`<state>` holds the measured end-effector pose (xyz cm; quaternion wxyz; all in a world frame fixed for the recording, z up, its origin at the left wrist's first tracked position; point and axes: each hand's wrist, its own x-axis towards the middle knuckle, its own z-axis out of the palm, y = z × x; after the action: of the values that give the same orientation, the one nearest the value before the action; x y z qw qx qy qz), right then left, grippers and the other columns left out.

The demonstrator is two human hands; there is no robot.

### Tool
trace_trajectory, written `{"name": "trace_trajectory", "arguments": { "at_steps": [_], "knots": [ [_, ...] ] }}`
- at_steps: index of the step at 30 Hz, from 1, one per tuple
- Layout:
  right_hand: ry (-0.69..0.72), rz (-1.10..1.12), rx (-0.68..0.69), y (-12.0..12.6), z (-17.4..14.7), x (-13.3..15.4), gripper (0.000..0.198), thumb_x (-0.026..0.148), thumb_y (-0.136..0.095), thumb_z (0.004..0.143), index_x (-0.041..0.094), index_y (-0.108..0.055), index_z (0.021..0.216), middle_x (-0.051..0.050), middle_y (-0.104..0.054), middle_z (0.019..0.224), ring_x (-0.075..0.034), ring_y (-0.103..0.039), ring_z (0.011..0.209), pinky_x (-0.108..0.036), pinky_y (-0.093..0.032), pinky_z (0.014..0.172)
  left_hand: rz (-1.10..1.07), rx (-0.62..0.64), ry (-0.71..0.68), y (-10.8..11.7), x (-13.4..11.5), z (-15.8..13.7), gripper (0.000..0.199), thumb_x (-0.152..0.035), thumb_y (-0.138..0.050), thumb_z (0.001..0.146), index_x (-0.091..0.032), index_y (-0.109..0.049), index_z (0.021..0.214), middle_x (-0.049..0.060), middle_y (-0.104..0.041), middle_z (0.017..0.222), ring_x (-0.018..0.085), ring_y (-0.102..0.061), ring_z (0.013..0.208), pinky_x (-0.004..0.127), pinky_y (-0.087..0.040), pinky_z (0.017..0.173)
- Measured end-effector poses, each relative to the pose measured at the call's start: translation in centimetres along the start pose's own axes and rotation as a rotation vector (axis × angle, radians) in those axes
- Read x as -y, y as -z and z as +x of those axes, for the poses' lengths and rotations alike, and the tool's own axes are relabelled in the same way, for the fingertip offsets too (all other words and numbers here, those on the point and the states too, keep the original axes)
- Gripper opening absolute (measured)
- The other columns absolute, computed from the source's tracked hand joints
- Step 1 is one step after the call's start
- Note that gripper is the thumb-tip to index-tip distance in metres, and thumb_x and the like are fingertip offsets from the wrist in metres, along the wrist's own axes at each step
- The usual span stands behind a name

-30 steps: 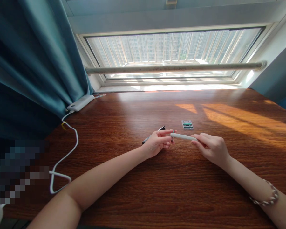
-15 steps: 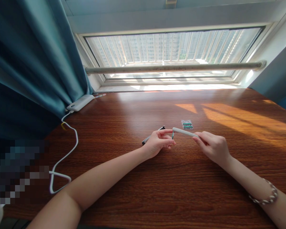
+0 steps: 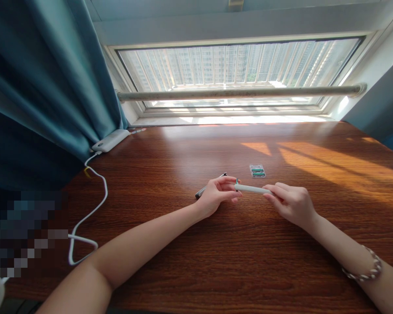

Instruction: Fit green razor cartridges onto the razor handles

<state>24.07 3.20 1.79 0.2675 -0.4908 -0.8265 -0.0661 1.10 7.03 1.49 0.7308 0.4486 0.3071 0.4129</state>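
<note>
A small green-striped razor cartridge is held upright on edge between the thumb and fingers of my left hand. My right hand grips a slim white toothbrush by its handle, with the head end pointing left. That head lies against the middle of the cartridge; its bristles are hidden from me now. Behind my left hand, partly covered by it, a black-and-silver razor handle rests on the wooden table. Beyond the toothbrush lies a clear plastic case with green-striped cartridges in it.
On the table's left side, a white power strip sits by the blue curtain, and its white cable loops toward my left forearm. A window with a horizontal rail stands behind the table.
The toothbrush head has come down and slightly left, from the cartridge's top end to its middle. My right hand tilted with it; my left hand has barely moved.
</note>
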Motion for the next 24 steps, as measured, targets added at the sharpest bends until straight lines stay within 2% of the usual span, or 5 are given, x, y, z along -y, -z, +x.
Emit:
{"name": "trace_trajectory", "arguments": {
  "at_steps": [4, 10, 15, 20, 24],
  "knots": [
    [-0.102, -0.051, -0.048, -0.1, 0.0, -0.1, 0.025, 0.036, -0.046, 0.083, 0.02, -0.065, 0.085, 0.0, -0.057, 0.058, -0.009, -0.052, 0.053, -0.02, -0.031, 0.052, 0.019, 0.032, -0.002, -0.1, -0.2, -0.1, 0.036, -0.018, -0.072, 0.057, -0.013, -0.058, 0.09, 0.003, -0.065, 0.067, 0.01, -0.056, 0.051, 0.024, -0.043, 0.054],
    [-0.033, -0.001, 0.008, -0.2, -0.1, -0.1, 0.024, 0.035, -0.048, 0.082, 0.02, -0.065, 0.088, 0.001, -0.057, 0.059, -0.008, -0.052, 0.051, -0.02, -0.031, 0.052, 0.011, 0.048, -0.013, 0.0, -0.1, -0.1, 0.038, -0.017, -0.07, 0.059, -0.014, -0.058, 0.094, 0.004, -0.065, 0.071, 0.011, -0.057, 0.056, 0.024, -0.043, 0.054],
    [-0.198, -0.009, -0.045, -0.2, 0.1, 0.0, 0.025, 0.037, -0.049, 0.081, 0.02, -0.066, 0.084, -0.001, -0.06, 0.062, -0.011, -0.055, 0.057, -0.021, -0.033, 0.054, 0.051, 0.101, 0.011, 0.0, -0.2, -0.2, 0.041, -0.017, -0.07, 0.059, -0.014, -0.059, 0.099, 0.004, -0.065, 0.069, 0.01, -0.056, 0.052, 0.025, -0.044, 0.055],
    [-0.37, 0.405, 0.009, -0.1, 0.5, 0.7, 0.03, 0.039, -0.044, 0.083, 0.018, -0.066, 0.081, 0.0, -0.06, 0.062, -0.011, -0.052, 0.056, -0.021, -0.035, 0.054, 0.121, 0.191, 0.043, 0.0, 0.0, -0.2, 0.049, -0.02, -0.067, 0.064, -0.014, -0.054, 0.11, 0.007, -0.064, 0.079, 0.01, -0.056, 0.057, 0.024, -0.045, 0.054],
    [-0.514, 0.655, 0.109, -0.1, 0.6, 2.0, 0.033, 0.045, -0.047, 0.079, 0.016, -0.064, 0.082, 0.002, -0.05, 0.055, -0.01, -0.043, 0.05, -0.022, -0.032, 0.049, 0.269, 0.262, 0.102, 0.1, 0.7, -0.4, 0.038, -0.025, -0.064, 0.067, -0.012, -0.06, 0.102, 0.009, -0.063, 0.086, 0.011, -0.057, 0.06, 0.024, -0.047, 0.054]
  ]
}}
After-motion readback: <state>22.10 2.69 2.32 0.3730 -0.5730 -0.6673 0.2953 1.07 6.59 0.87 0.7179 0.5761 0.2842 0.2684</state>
